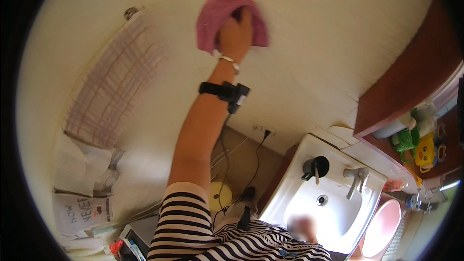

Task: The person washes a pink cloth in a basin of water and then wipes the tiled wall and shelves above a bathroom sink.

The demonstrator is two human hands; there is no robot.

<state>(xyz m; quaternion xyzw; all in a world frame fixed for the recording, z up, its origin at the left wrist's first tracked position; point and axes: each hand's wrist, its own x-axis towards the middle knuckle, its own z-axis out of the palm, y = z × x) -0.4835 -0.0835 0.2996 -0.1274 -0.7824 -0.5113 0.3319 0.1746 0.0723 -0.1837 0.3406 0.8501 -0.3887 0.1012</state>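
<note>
A pink cloth (210,18) is bunched around my left hand (235,32), which grips it against the pale wall (308,43) at the top of the view. A bracelet and a black strap with a small device are on that arm. To the lower right, beside the white washbasin (270,206), a blurred skin-coloured patch appears to be my right hand (306,226); its fingers cannot be made out. A dark cup (310,168) with a handled item in it stands on the basin's rim, near the metal faucet (357,181).
A checked towel (108,87) hangs at left above other hanging cloths (85,210). Black cables run down to the floor near a yellow round container (220,195). At right are a reddish-brown cabinet (402,79), green and yellow cups, and a pink basin (382,224).
</note>
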